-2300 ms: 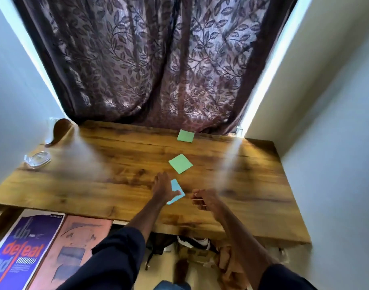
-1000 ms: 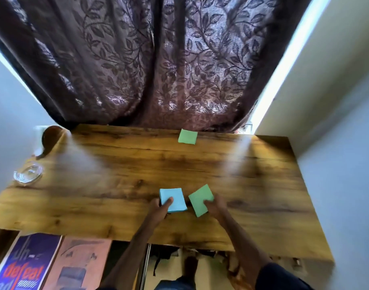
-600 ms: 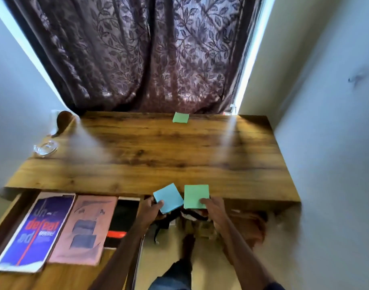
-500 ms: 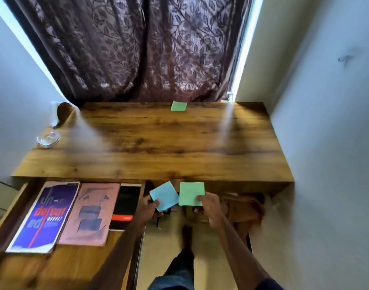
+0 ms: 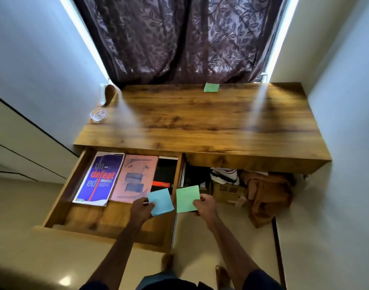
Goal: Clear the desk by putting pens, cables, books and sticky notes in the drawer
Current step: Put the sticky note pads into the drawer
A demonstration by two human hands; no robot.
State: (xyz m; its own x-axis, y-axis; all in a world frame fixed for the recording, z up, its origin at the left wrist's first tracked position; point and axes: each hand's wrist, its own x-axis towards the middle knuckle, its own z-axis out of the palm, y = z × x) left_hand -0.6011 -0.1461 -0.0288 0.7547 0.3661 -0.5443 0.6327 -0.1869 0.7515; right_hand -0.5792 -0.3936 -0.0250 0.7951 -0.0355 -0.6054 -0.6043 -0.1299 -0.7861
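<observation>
Sticky notes come to three square paper pads: one light blue pad (image 5: 161, 200) and two green. The fingers of my left hand (image 5: 140, 210) pinch the light blue pad at its near left corner, thumb on top. The fingers of my right hand (image 5: 205, 207) are clamped on one green pad (image 5: 186, 197) at its near right corner. These two pads sit side by side in the air, close but not touching. The second green pad (image 5: 211, 87) lies flat on the brown wooden bench (image 5: 200, 126), right at its far edge below the dark leaf-patterned curtain (image 5: 179, 38).

One open wooden drawer (image 5: 60, 197) stands out under the left half of the bench. Three books lie flat in it in a row at the back: a purple paperback with orange lettering (image 5: 100, 177), a pink paperback (image 5: 133, 177) and a black book with a red band (image 5: 165, 173). The light blue pad hangs over the near corners of the pink and black books, just inside the drawer's right wall. The green pad in my right hand is past that wall, over the floor. In front of the books, a broad strip of bare drawer bottom runs to the front wall.

One clear glass dish (image 5: 98, 116) sits at the bench's left edge, well apart from the second green pad.
</observation>
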